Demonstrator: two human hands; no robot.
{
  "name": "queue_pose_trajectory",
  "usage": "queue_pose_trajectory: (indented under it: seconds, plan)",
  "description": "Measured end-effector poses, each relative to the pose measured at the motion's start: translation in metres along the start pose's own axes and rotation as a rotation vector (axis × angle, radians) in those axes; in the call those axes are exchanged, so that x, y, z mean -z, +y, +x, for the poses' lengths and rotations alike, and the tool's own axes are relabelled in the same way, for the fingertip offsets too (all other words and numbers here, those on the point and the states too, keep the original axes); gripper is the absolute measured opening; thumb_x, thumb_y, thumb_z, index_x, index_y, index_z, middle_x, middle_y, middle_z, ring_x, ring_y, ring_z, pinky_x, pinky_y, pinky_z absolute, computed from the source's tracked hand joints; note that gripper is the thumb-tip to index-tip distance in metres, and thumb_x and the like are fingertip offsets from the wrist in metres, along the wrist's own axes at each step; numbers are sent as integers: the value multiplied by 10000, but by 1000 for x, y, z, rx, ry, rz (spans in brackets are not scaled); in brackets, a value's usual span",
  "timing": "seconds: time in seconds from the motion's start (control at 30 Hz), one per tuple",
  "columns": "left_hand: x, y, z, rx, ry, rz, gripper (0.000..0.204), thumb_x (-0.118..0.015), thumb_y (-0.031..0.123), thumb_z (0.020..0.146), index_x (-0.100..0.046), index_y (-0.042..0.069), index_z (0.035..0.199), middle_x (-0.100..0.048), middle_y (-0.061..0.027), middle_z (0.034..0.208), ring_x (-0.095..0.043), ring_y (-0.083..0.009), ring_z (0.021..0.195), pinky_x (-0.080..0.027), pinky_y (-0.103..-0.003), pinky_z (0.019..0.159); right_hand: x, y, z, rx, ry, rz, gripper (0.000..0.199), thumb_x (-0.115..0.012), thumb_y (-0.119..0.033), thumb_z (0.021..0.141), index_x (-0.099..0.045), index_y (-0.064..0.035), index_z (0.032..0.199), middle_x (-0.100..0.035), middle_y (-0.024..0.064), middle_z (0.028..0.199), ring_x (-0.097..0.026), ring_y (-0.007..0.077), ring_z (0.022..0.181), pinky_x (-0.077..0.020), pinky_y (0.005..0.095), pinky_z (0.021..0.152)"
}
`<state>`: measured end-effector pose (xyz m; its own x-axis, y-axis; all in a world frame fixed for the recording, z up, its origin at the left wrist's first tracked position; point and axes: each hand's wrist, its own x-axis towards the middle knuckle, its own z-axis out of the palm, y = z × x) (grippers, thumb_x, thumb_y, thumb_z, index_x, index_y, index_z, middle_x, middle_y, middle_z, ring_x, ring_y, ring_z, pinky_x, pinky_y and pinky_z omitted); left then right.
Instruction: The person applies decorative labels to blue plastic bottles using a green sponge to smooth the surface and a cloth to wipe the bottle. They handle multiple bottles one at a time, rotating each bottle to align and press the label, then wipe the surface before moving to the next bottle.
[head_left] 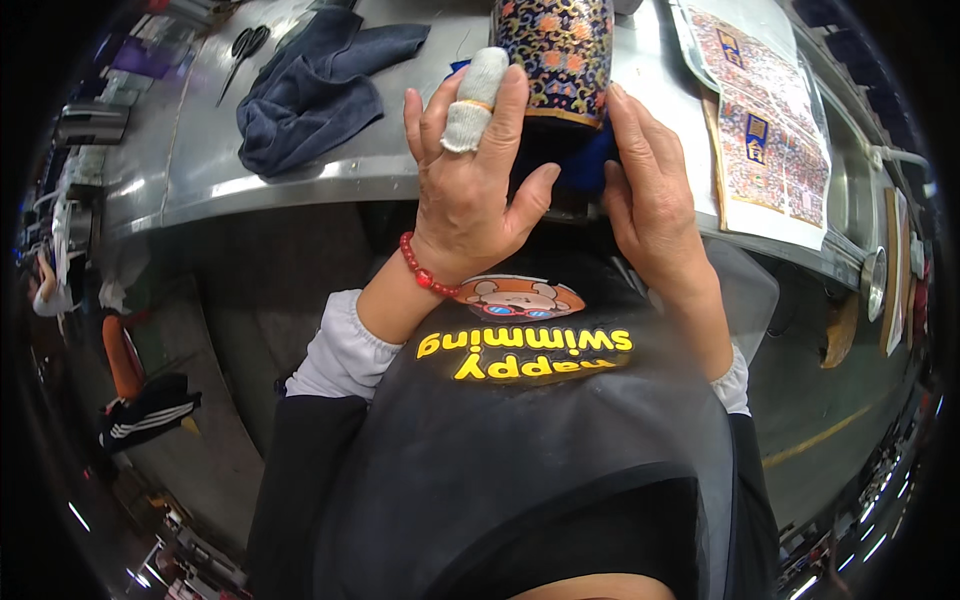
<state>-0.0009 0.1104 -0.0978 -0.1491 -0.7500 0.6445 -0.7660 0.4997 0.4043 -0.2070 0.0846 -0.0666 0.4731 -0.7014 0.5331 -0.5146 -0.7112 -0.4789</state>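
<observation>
A round container [553, 55], dark blue with an orange and gold floral pattern and a gold lower rim, stands or lies at the table's near edge between my hands. Its far end is cut off by the picture's edge. My left hand [468, 195] is open at its left, fingers stretched and thumb apart. One finger wears a knitted grey-white cover [472, 105]. On the right side my right hand [655, 195] is open too, fingers extended, with a fingertip at the container's lower rim. Bright blue material [580, 160] shows below the container, partly hidden by my hands.
On the metal table [190, 165] a dark blue cloth [300, 100] lies crumpled at the left, with black scissors [244, 48] beyond it. At the right are a printed patterned sheet [765, 150] and a metal sink [850, 165]. An orange and black item [135, 385] rests at the lower left.
</observation>
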Motion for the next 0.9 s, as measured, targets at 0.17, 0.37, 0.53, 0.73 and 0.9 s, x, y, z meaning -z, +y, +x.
queue_pose_trajectory:
  seconds: [0.17, 0.37, 0.53, 0.73, 0.9]
  plan:
    - [2, 6, 3, -8, 4, 74, 758, -761, 288, 817, -513, 80, 1502, -561, -130, 1439, -409, -380, 1368, -65, -612, 1213, -2, 1, -1, 28, -6, -104, 792, -593, 156, 730, -510, -66, 1485, -527, 229, 1376, -550, 406, 1204, -469, 474, 1028]
    - [7, 1, 5, -59, 2, 129, 654, -755, 250, 806, -607, 167, 1438, -603, -95, 1400, -453, -340, 1337, -57, -601, 1226, -1, 2, 0, 8, -52, -99, 786, -609, 144, 737, -531, -99, 1481, -524, 236, 1382, -554, 413, 1219, -467, 473, 1036]
    - [10, -5, 11, -124, -5, 137, 508, -719, 170, 817, -706, 245, 1319, -637, -52, 1348, -496, -303, 1307, -79, -592, 1237, 2, 3, 0, 2, -62, -78, 781, -617, 145, 737, -544, -105, 1474, -529, 231, 1384, -563, 408, 1218, -474, 469, 1031]
    - [20, -16, 14, -79, -7, -161, 428, -712, 218, 846, -732, 170, 1271, -643, -136, 1356, -533, -334, 1277, -155, -545, 1234, 5, 4, 1, -35, -39, -16, 776, -608, 177, 733, -563, -102, 1456, -554, 235, 1377, -591, 405, 1200, -489, 460, 1017]
    - [22, -22, 14, -13, 27, -237, 408, -699, 240, 874, -738, 169, 1273, -637, -159, 1360, -480, -347, 1297, -102, -508, 1230, 8, 7, 6, 9, 0, -49, 743, -601, 192, 739, -585, -84, 1429, -568, 226, 1376, -619, 401, 1170, -511, 444, 987]
